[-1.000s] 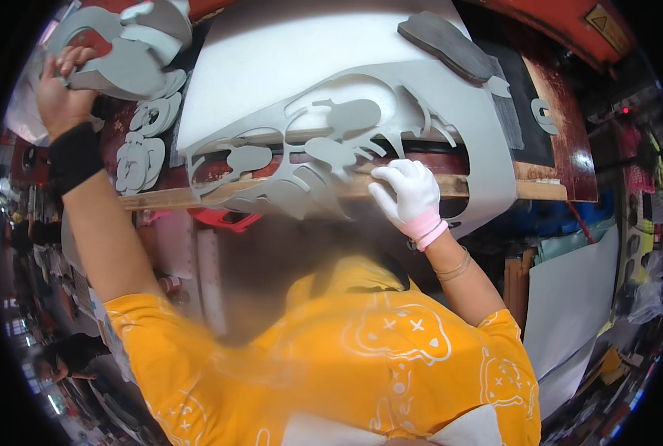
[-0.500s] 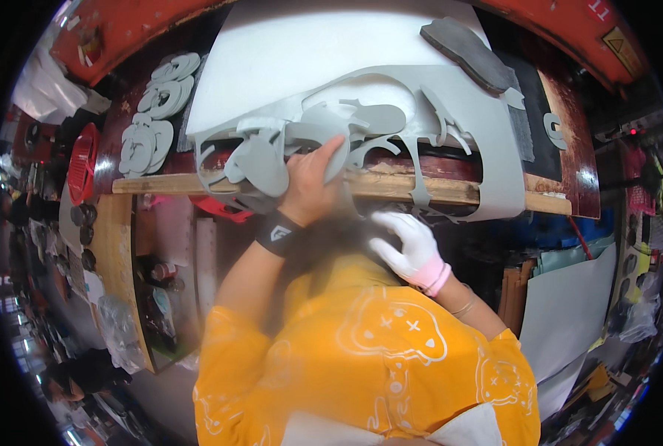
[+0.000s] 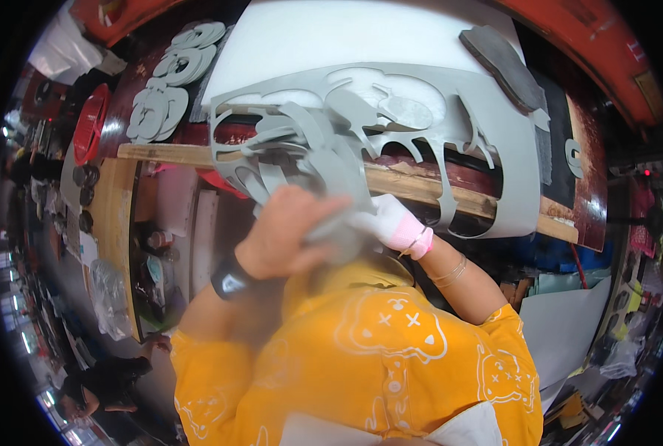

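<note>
In front of my body, my left hand point(image 3: 287, 232), bare with a black wristband, is blurred and closed around grey foam cut-outs point(image 3: 339, 236). My right hand point(image 3: 394, 223), in a white glove with a pink cuff, meets the same pieces from the right, its fingertips pressed to their edge. Just beyond, a tangle of loose curved cut-outs point(image 3: 331, 160) hangs over the table's front edge. They lie against a grey foam sheet point(image 3: 487, 89) with large shaped holes, whose front drapes over the wooden edge. Some fingertips of both hands are hidden or smeared.
A white board point(image 3: 376, 33) lies under the sheet. A dark sole-shaped block point(image 3: 502, 67) rests at the right. Stacked grey ring-like pieces point(image 3: 160, 111) stand at the left, beside a red basket point(image 3: 91, 123). A wooden strip point(image 3: 398, 184) borders the table, under a red machine frame point(image 3: 599, 44).
My left hand has pulled back toward my body from the table edge, bringing grey cut-outs along. My right hand has moved in to meet them. The view has shifted slightly.
</note>
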`<action>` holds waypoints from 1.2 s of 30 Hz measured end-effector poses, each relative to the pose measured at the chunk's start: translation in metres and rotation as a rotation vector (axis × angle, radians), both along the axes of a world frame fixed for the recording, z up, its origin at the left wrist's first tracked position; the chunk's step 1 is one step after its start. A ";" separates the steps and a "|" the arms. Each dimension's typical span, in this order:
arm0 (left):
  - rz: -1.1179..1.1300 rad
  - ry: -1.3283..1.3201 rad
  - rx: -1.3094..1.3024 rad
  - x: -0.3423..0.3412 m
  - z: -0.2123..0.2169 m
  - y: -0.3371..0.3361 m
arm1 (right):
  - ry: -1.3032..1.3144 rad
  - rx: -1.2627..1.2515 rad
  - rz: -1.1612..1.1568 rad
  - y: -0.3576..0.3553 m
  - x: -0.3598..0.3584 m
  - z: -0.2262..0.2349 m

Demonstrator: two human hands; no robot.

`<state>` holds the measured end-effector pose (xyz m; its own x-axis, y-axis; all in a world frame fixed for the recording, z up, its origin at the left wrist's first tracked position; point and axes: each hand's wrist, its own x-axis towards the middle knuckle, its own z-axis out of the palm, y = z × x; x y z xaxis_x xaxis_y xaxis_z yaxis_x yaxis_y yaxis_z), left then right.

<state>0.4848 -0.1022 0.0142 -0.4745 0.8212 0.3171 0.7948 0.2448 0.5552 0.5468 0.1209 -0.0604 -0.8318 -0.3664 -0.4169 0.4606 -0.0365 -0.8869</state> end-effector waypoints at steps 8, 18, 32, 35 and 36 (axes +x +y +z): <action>0.160 -0.133 -0.051 0.022 -0.024 -0.004 | -0.020 -0.265 -0.052 0.004 -0.003 0.025; 0.590 -0.807 1.076 -0.151 0.043 -0.103 | 0.022 -0.056 -0.071 0.010 -0.002 0.005; 0.711 -0.154 0.363 -0.057 -0.004 -0.122 | -0.307 -0.247 0.020 0.000 -0.014 0.005; 0.703 -0.465 0.351 0.003 -0.065 -0.088 | -0.332 -0.138 0.087 -0.010 -0.021 -0.002; 0.692 -0.466 0.373 0.011 -0.081 -0.079 | -0.164 -0.090 0.114 -0.016 -0.023 -0.007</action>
<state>0.4962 -0.1810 -0.0669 -0.9694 0.1882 0.1577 0.2129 0.3239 0.9218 0.5234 0.1049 -0.0676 -0.7066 -0.4957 -0.5050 0.6043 -0.0515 -0.7951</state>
